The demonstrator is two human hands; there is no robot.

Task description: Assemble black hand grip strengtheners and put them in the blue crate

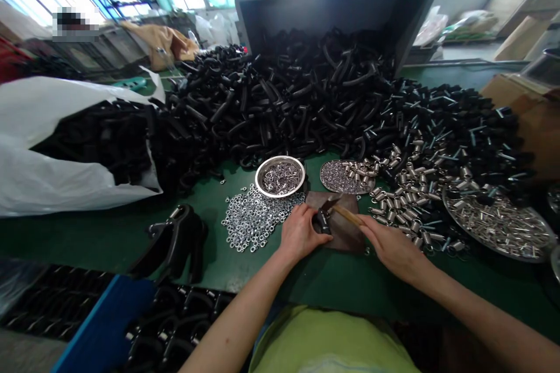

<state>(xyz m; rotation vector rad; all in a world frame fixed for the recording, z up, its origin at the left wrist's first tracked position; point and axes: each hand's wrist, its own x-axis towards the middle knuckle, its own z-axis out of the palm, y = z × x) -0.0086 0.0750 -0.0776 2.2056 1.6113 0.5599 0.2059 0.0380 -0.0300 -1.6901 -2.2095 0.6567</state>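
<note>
Hammer (349, 214) and black plastic part (322, 222) met my two hands over a dull metal slab (343, 239), the part standing at the slab's left side. My left hand (301, 228) grasped that part, thumb on the near side and fingers curled round beyond it, while my right hand (385, 240), reaching in from the slab's right, was closed around the wooden handle. The hammer's head lay right by the top of the part; whether the two touched, I could not tell.

Just left of the slab I had a loose spread of shiny nuts (247, 221) on the green bench (236, 274), and a steel bowl (259, 176) of small metal pieces stood beyond them. Directly behind the slab sat an oval dish (350, 193) of tiny bits, with coiled springs (406, 204) spilling from its edge toward the slab's right. Farther right was a round tray (476, 241) heaped with metal pins.

Well left of the slab rested a few larger black pieces (179, 239), near a white sack (44, 180) full of dark parts. Far behind the slab, a great pile of black handles (271, 105) reached into a tipped grey bin (341, 6).
</note>
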